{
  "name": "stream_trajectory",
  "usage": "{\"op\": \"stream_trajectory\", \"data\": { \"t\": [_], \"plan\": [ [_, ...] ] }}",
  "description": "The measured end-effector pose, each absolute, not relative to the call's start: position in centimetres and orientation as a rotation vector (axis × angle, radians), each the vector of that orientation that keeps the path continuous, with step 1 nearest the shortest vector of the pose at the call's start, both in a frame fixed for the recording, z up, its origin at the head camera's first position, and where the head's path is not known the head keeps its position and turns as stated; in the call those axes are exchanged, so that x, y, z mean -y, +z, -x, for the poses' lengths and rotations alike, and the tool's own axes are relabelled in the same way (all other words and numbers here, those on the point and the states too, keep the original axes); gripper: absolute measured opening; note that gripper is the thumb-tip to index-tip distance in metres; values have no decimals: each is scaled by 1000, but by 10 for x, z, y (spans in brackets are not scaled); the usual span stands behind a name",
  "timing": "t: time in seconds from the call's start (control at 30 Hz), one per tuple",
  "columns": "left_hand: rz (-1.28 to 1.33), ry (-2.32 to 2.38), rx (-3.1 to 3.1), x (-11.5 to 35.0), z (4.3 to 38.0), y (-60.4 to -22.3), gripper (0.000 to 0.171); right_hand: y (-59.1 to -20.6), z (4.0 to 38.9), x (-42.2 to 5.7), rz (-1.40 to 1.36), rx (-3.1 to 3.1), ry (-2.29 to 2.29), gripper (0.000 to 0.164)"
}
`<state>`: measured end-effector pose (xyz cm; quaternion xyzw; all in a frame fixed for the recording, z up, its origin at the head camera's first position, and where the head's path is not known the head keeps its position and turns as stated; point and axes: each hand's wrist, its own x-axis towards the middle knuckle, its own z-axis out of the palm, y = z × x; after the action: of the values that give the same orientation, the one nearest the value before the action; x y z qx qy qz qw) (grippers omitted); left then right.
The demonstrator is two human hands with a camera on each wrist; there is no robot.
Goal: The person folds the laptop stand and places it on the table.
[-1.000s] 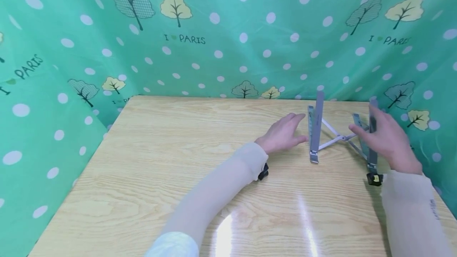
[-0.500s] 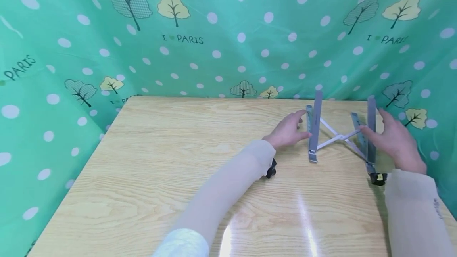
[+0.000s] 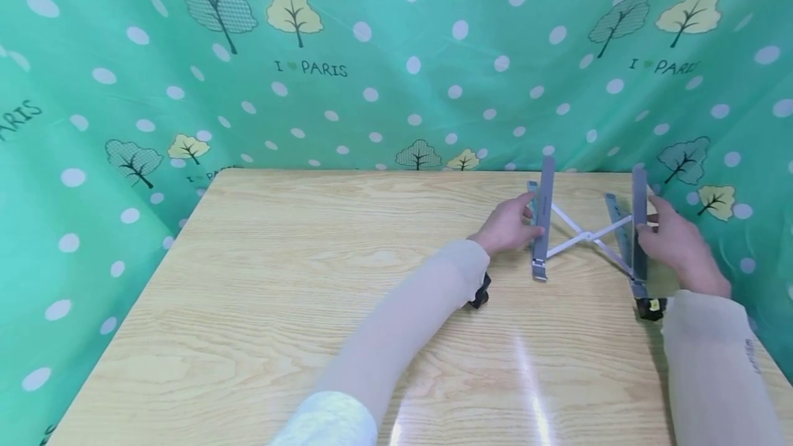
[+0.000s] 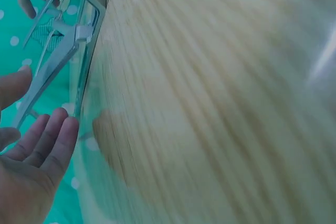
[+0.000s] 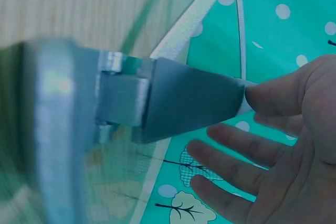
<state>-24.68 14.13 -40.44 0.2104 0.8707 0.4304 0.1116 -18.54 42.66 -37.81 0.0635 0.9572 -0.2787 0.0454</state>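
Observation:
A grey folding laptop stand stands spread on the wooden table, its crossed bars joining two sloping side arms. My left hand reaches the stand's left side, thumb against the raised arm and fingertips close to the lower leg. In the left wrist view its fingers are extended. On the other side, my right hand touches the right raised arm with its thumb. The right wrist view shows that thumb at the arm's tip, the other fingers stretched out below and apart from it.
The wooden table extends left and forward of the stand. A green dotted cloth with printed trees hangs behind the table and along its sides. Black wrist cameras sit under both sleeves, the right one near the stand's front foot.
My left hand has moved right to touch the stand's left arm. My right hand has shifted around the right arm, its thumb now against it. The stand keeps its place on the table.

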Motion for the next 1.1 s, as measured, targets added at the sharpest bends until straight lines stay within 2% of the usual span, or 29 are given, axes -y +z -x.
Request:
{"op": "stream_trajectory", "data": {
  "t": [0.47, 1.1],
  "plan": [
    [-527, 1388, -2498, -158, 247, -404, 83, -376, 187, -423, -225, -2923, -865, 68],
    [-472, 1460, -2468, -154, 250, -407, 83, -380, 184, -422, -209, -2972, -889, 64]
  ]
}}
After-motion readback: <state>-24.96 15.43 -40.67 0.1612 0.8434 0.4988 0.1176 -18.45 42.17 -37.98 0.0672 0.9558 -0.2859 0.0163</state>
